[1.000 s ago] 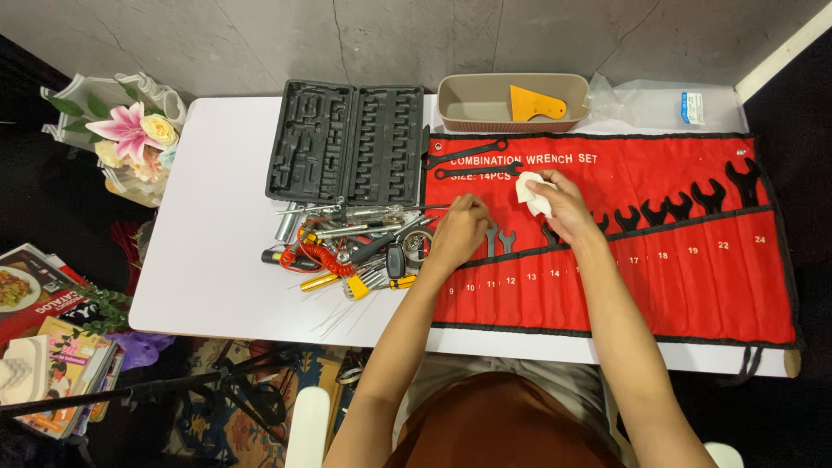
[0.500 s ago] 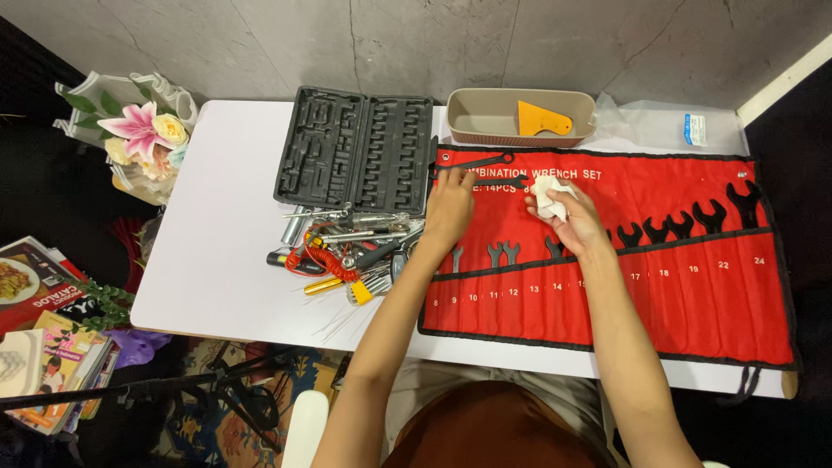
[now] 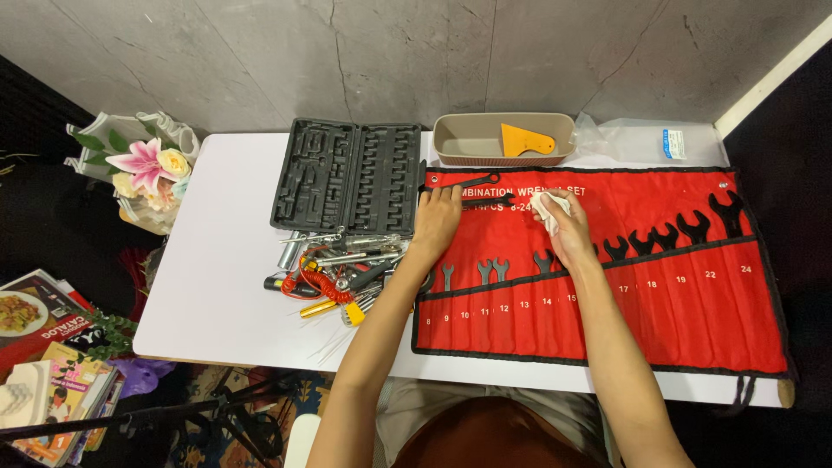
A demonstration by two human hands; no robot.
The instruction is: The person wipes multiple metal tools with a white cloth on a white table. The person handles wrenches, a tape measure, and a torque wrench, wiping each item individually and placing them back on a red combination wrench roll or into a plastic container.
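Observation:
A red fabric wrench roll [image 3: 676,321] lies unrolled on the white table [image 3: 217,260], with black and silver wrenches [image 3: 667,236] tucked in its pockets. My left hand [image 3: 436,218] rests flat on the roll's upper left corner, fingers reaching two loose black wrenches [image 3: 459,182] that lie there. My right hand [image 3: 568,230] holds a crumpled white cloth [image 3: 548,206] over the roll's upper middle.
An open black tool case [image 3: 347,176] lies left of the roll, above a heap of loose tools [image 3: 342,264]. A beige tray [image 3: 451,143] with an orange scraper [image 3: 524,140] and a clear plastic bag [image 3: 646,143] sit at the back. Flowers [image 3: 147,173] and magazines [image 3: 43,338] lie left of the table.
My left hand moved from the lower pockets up to the roll's top left corner by the loose wrenches. My right hand stayed near the middle with the cloth.

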